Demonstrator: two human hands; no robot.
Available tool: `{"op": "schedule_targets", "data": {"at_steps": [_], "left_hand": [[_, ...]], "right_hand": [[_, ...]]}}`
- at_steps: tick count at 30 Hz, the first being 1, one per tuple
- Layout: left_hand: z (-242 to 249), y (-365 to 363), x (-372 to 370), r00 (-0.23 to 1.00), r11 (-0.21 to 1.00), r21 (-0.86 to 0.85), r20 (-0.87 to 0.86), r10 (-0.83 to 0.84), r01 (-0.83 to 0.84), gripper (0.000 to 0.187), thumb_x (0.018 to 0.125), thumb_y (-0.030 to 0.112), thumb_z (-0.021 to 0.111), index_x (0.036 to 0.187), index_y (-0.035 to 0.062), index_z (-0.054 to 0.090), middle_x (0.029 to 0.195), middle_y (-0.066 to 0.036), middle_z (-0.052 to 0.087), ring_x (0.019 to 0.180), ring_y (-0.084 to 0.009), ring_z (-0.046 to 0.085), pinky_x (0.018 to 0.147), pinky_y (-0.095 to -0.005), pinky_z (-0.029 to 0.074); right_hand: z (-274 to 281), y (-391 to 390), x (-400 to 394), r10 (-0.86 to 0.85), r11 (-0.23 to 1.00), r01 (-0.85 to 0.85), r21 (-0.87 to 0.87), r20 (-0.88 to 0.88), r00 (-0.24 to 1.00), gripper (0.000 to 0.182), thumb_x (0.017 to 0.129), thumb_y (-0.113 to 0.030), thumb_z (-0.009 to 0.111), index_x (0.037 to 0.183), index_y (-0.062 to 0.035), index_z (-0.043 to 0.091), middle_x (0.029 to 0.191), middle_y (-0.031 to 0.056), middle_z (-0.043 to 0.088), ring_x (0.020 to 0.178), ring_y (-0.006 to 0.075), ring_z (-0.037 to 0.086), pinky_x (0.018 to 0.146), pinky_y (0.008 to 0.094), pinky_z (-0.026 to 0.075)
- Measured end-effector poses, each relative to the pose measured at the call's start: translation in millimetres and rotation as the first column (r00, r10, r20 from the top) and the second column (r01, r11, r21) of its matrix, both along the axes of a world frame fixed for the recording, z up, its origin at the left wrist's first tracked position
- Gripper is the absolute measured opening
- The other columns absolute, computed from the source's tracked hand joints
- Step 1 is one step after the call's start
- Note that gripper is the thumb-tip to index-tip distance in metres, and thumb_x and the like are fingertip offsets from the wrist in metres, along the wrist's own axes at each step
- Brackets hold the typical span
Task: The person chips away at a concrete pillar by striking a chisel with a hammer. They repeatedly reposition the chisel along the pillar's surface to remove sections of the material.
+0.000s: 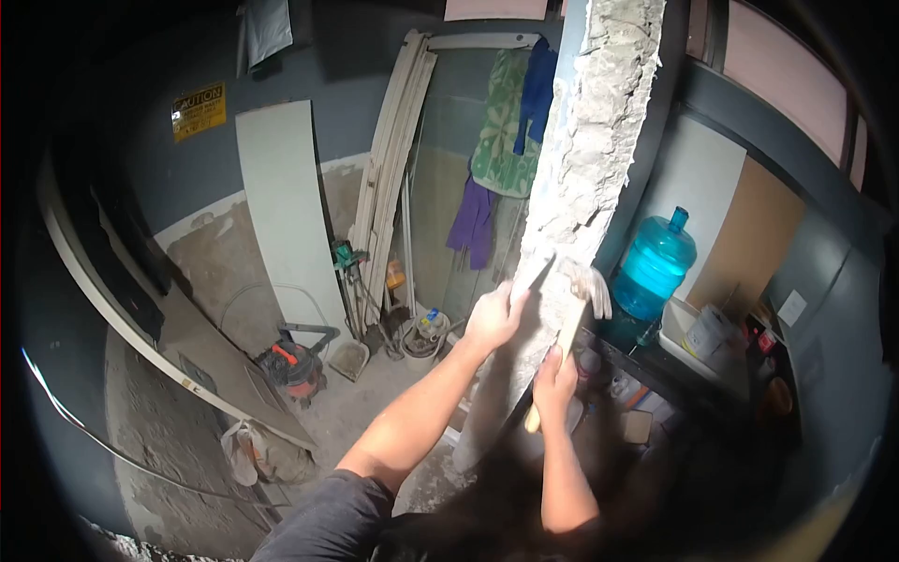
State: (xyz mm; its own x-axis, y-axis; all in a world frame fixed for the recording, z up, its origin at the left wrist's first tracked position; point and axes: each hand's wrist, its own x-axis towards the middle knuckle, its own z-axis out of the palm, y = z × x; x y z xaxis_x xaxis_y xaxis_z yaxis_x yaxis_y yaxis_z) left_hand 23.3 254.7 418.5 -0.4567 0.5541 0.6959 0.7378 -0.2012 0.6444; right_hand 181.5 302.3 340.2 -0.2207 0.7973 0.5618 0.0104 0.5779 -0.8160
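A rough, chipped concrete column (604,122) rises through the middle of the view, its broken face brightly lit. My left hand (493,318) is closed around a chisel (534,270), its tip angled up at the column's surface. In my right hand (554,382) is a claw hammer (570,323), gripped by its light wooden handle. The hammer's metal head is beside the chisel, overlapping the column in this view. Both forearms reach up from the bottom edge.
To the right, a blue water jug (655,258) stands on a dark shelf beside a white tray (688,347). Tall boards (281,206) lean on the back wall. A red and black vacuum (292,368), a dustpan (349,360) and a bucket (421,348) sit on the floor.
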Motion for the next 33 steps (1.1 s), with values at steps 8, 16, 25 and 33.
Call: {"op": "schedule_targets", "data": {"at_steps": [8, 16, 25, 33], "left_hand": [[-100.9, -50.4, 2.7, 0.997, 0.972, -0.235, 0.062, 0.036, -0.020, 0.038, 0.099, 0.036, 0.056, 0.112, 0.0012, 0.058, 0.088, -0.026, 0.068, 0.085, -0.0453, 0.066, 0.074, -0.0508, 0.052], [6.4, -6.5, 11.8, 0.998, 0.998, -0.065, -0.061, 0.016, -0.020, 0.036, 0.099, 0.035, 0.053, 0.123, 0.0072, 0.054, 0.104, -0.023, 0.067, 0.093, -0.0443, 0.065, 0.077, -0.0527, 0.052], [4.8, 16.6, 11.1, 0.994, 0.999, 0.018, 0.104, -0.045, 0.044, 0.034, 0.101, 0.032, 0.052, 0.121, 0.0060, 0.054, 0.083, -0.023, 0.068, 0.080, -0.0454, 0.067, 0.071, -0.0528, 0.052], [-3.6, 22.9, 9.3, 0.987, 0.990, 0.135, 0.146, -0.069, 0.049, 0.032, 0.101, 0.030, 0.053, 0.120, 0.0050, 0.055, 0.082, -0.026, 0.067, 0.077, -0.0474, 0.066, 0.068, -0.0524, 0.052]], "right_hand": [[-14.2, -70.2, 63.2, 0.058, 0.957, -0.123, -0.263, -0.242, 0.969, 0.030, 0.106, -0.031, 0.047, 0.093, -0.0038, 0.048, 0.065, 0.0003, 0.048, 0.049, 0.0075, 0.045, 0.045, 0.0231, 0.039], [21.7, -76.6, 60.8, 0.184, 0.951, -0.263, -0.160, -0.388, 0.903, 0.039, 0.107, -0.038, 0.042, 0.091, -0.0032, 0.045, 0.066, 0.0017, 0.044, 0.049, 0.0081, 0.042, 0.044, 0.0229, 0.038], [80.3, -73.2, 52.1, 0.215, 0.971, -0.152, 0.183, -0.396, 0.893, 0.039, 0.105, -0.037, 0.046, 0.089, -0.0016, 0.044, 0.072, 0.0040, 0.047, 0.053, 0.0081, 0.043, 0.046, 0.0223, 0.033], [41.6, -13.6, 10.3, -0.156, 0.971, 0.113, 0.213, 0.197, 0.968, 0.029, 0.101, -0.027, 0.053, 0.094, 0.0010, 0.054, 0.069, 0.0238, 0.060, 0.067, 0.0437, 0.064, 0.057, 0.0498, 0.046]]}}
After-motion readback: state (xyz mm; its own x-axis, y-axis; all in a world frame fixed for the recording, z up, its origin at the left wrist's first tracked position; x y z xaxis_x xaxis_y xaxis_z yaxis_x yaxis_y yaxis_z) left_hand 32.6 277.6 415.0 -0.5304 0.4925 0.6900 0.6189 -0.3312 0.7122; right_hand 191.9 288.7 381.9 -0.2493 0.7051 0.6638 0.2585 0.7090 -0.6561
